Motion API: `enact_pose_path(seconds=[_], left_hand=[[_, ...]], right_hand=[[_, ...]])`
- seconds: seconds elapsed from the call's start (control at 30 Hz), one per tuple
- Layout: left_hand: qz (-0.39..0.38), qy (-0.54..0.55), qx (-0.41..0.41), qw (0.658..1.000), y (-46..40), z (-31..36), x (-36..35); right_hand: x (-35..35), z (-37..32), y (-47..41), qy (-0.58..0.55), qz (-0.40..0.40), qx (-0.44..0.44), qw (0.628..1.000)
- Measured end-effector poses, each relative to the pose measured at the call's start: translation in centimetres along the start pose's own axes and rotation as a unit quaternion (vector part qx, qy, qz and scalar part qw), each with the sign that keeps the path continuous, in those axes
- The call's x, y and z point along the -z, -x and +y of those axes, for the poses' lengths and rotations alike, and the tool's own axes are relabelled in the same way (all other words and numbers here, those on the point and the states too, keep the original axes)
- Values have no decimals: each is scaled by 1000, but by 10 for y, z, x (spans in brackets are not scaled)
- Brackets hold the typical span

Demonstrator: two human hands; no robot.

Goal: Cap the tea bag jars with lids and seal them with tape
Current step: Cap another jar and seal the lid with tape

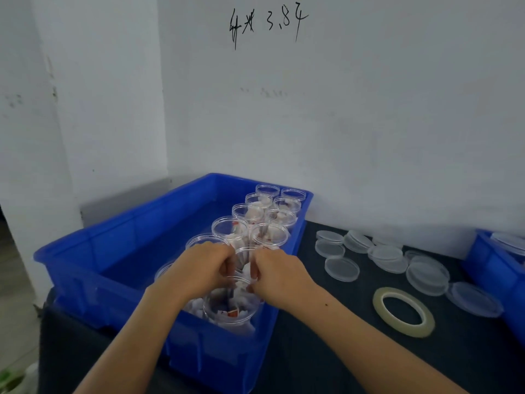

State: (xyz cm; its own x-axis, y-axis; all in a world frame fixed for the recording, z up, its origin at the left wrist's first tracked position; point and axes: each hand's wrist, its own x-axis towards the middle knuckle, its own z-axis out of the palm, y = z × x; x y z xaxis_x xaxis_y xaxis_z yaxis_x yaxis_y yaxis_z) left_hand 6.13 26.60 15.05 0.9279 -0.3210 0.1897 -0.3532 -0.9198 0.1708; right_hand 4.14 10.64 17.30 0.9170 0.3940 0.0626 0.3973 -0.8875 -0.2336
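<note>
Several clear plastic jars (231,230) with tea bags stand in two rows along the right side of a blue bin (119,251). My left hand (203,264) and my right hand (277,270) are both in the bin, with fingers curled around the rim of one open jar (244,258) between them. Another open jar (231,307) with red-tagged tea bags stands just below my hands. Several clear lids (342,269) lie loose on the dark table. A roll of clear tape (403,311) lies flat to the right of my right forearm.
A second blue bin (495,268) with more lids stands at the right edge. A white wall with handwriting rises right behind the table. The left half of the big bin holds no jars. The dark table (326,351) extends toward me.
</note>
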Motion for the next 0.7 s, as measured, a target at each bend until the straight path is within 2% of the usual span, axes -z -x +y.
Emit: enact_pose_path(seconds=[0.2,0.37,0.43,0.5,0.57,0.63,0.7], left_hand=[[81,-69,13,994,1,11,6],[155,-42,42,986,-10,26,39],[189,38,62,979,-16,37,59],[204,187,71,958,-25,52,75],[240,337,62,908,-37,73,80],[273,433,43,858,-47,97,74],[260,527,14,809,-54,119,55]], right_hand=[[1,-2,4,14,58,6,998],[36,4,0,-3,133,0,991],[58,11,2,-17,160,-5,987],[81,20,8,-43,191,-21,980],[99,33,15,-58,226,-39,972],[114,52,22,-61,251,-59,964],[121,76,29,-54,270,-91,957]])
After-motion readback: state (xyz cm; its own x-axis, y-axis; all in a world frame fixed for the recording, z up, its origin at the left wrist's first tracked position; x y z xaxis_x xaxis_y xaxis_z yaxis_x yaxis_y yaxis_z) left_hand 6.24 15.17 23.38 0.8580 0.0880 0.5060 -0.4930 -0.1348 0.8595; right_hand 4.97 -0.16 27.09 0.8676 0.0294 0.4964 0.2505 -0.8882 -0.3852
